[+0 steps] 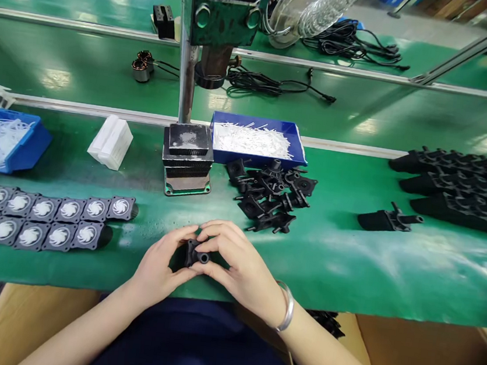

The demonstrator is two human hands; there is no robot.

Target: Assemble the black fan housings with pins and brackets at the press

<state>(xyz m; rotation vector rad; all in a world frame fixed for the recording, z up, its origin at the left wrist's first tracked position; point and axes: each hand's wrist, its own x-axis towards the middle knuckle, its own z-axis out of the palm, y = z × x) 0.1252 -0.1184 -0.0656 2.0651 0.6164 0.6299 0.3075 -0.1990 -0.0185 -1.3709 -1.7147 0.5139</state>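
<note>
Close to the front edge of the bench, my left hand [162, 261] and my right hand [234, 262] both grip a small black plastic pump cover [192, 254] with a round nozzle. Fingers of both hands close round its edges, and part of it is hidden behind them. The nozzle's hollow end points toward me. Just beyond my right hand lies a loose pile of similar black covers [263, 199]. To the left of my left hand stand two rows of black pump bodies [59, 236] with white bladed impellers showing on top.
A press [213, 65] hangs over a black metal block fixture [188, 156]. Behind the pile is a blue tray [255, 159] of thin white pins. A blue bin [23, 146] of white rings and a white block [111, 141] stand left. Assembled black pumps [464, 213] line the right.
</note>
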